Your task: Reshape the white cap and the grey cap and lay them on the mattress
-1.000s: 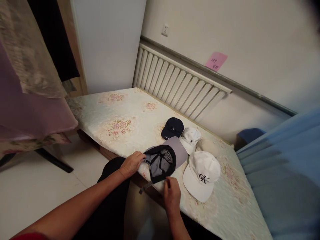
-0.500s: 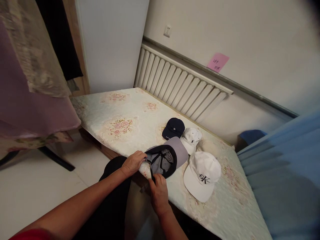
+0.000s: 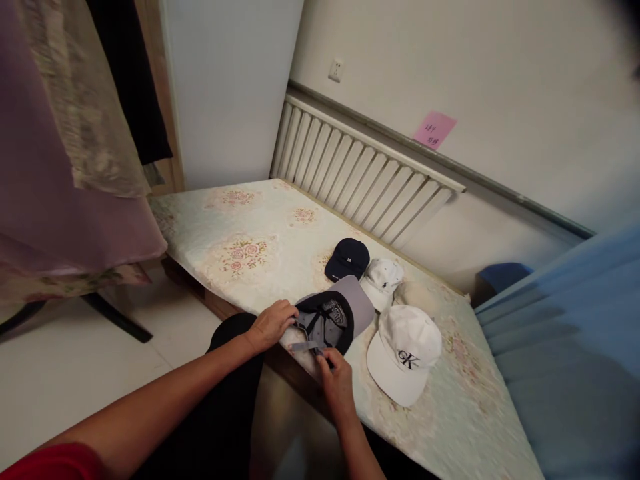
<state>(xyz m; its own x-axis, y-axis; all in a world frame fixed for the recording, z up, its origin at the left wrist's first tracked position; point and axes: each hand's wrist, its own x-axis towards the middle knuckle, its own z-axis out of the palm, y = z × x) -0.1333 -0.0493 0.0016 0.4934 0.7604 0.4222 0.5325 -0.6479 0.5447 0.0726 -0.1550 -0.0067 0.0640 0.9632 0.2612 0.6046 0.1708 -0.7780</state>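
A grey baseball cap (image 3: 327, 317) lies upside down near the front edge of the bed, its dark inner band and lining facing up and its brim pointing away to the right. My left hand (image 3: 273, 325) is closed on the left side of the cap's back opening. On the other side of that opening, my right hand (image 3: 336, 380) pinches the cap's back edge. A grey strap (image 3: 303, 346) sticks out leftward from beside my right fingers, its end apparently loose. Beyond the brim sit a navy cap (image 3: 347, 259) and a white cap (image 3: 384, 280).
A larger white cap (image 3: 407, 350) with black letters rests right of my right hand, a beige cap (image 3: 414, 297) behind it. A radiator (image 3: 365, 170) runs along the wall behind the floral bed cover (image 3: 260, 220). A blue curtain (image 3: 565, 333) hangs at right, clothes (image 3: 100, 100) at left.
My right hand has moved to the right, away from my left hand, widening the gap at the cap's back. The strap now shows sticking out between the hands.
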